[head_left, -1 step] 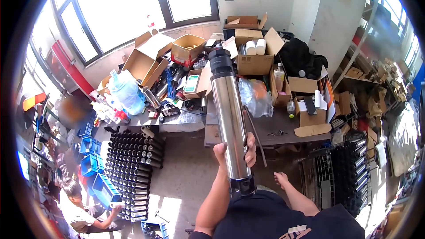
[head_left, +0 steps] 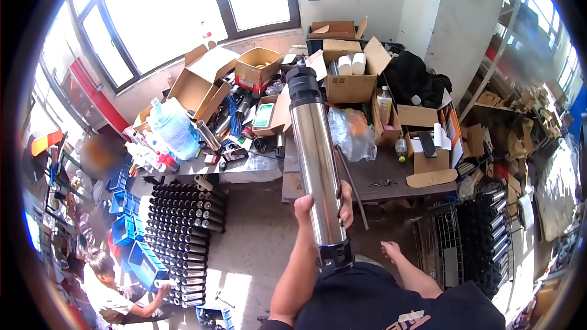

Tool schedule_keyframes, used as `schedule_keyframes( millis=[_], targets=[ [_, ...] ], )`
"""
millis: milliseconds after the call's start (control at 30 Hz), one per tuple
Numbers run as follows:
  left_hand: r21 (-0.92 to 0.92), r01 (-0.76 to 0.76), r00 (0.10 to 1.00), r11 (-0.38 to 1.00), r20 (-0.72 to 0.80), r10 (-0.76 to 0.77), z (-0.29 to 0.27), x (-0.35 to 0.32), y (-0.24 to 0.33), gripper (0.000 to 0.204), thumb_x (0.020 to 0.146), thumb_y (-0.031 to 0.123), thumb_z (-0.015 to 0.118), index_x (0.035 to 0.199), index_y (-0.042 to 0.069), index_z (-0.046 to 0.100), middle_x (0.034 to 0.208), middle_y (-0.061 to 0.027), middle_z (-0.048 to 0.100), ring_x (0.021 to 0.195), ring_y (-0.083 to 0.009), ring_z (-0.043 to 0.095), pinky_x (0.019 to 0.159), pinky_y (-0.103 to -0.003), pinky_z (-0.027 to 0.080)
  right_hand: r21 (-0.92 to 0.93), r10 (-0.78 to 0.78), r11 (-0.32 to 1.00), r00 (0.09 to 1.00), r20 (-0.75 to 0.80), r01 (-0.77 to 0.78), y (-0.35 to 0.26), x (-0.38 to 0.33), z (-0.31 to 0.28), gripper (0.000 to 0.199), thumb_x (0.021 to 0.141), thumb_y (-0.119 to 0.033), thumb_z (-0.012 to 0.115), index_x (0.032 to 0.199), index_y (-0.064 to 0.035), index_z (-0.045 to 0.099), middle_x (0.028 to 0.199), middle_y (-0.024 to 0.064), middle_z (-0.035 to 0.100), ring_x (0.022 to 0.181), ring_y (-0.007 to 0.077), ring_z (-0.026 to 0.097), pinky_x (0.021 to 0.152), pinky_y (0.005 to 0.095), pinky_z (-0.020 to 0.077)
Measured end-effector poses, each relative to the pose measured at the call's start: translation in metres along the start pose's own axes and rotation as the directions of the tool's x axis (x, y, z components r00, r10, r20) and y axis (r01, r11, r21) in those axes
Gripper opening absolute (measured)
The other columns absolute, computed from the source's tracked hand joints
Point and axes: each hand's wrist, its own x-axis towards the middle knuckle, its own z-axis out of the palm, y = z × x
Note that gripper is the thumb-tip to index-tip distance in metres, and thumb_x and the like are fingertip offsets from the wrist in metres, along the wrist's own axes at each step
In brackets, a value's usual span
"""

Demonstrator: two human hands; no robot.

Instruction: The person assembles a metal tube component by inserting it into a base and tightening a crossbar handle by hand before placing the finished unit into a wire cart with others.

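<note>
A long polished metal cylinder (head_left: 319,174) with black end caps stands tilted in front of me, its lower end close to my dark shirt. My left hand (head_left: 304,206) is wrapped round its lower half from behind, thumb on the left side and fingertips on the right. The black upper cap (head_left: 304,85) reaches up in front of the cluttered bench. Away from the cylinder, my right hand (head_left: 391,249) hangs low to the right with its fingers loosely curled. Nothing shows in it.
The bench (head_left: 373,186) bears cardboard boxes (head_left: 350,88), a clear plastic bag (head_left: 353,134) and a phone (head_left: 427,145). Several black-ended cylinders (head_left: 177,226) stand stacked at left, beside blue crates (head_left: 147,263) and a seated person (head_left: 110,293). A wire rack (head_left: 449,241) is at right.
The cylinder's upper end has shifted very slightly left. My right hand has moved a little right and down, its fingers more curled. My left hand keeps its hold.
</note>
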Motion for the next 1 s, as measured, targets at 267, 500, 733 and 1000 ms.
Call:
schedule_keyframes(
  millis=[267,500,733,1000],
  targets=[
    [-0.069,0.081,0.983,0.994,-0.156,-0.091,-0.082,0.002,-0.014,0.078,0.094,0.076,0.040,0.119,0.004,0.055,0.098,-0.0128,0.057,0.075,-0.0253,0.060,0.067,-0.038,0.051,-0.421,0.123,0.890,0.981,-0.153,-0.178,0.079,-0.021,-0.060,0.039,0.084,-0.040,0.072,0.081,-0.0017,0.074,0.076,0.0102,0.072,0.062,0.0203,0.067,0.058,0.0357,0.0532],
    [0.097,0.070,0.930,0.993,-0.367,-0.030,-0.078,0.003,-0.003,0.073,0.100,0.069,0.033,0.120,0.001,0.052,0.094,-0.0162,0.064,0.073,-0.0284,0.067,0.063,-0.042,0.060,-0.510,-0.008,0.860,1.000,-0.022,-0.004,0.063,-0.030,-0.041,0.037,0.085,-0.037,0.069,0.086,-0.0006,0.075,0.078,0.0126,0.073,0.067,0.0217,0.069,0.064,0.0363,0.0551],
    [0.020,-0.005,0.971,1.000,-0.241,0.009,-0.068,0.007,0.017,0.076,0.099,0.071,0.030,0.123,0.003,0.053,0.096,-0.0158,0.060,0.074,-0.0267,0.064,0.064,-0.041,0.058,-0.441,-0.105,0.890,0.993,0.059,0.120,0.031,-0.022,-0.005,0.031,0.094,-0.030,0.067,0.096,-0.0002,0.073,0.083,0.0096,0.074,0.074,0.0168,0.070,0.068,0.0328,0.0559],
    [0.285,-0.193,0.927,0.939,-0.260,0.269,-0.055,0.002,0.035,0.073,0.100,0.069,0.026,0.141,0.011,0.039,0.114,-0.0175,0.061,0.093,-0.0301,0.067,0.079,-0.047,0.060,-0.491,-0.120,0.859,0.989,0.089,0.148,0.010,-0.018,0.001,0.030,0.095,-0.027,0.067,0.100,0.0009,0.073,0.086,0.0099,0.075,0.077,0.0173,0.071,0.071,0.0317,0.0559]
  ],
)
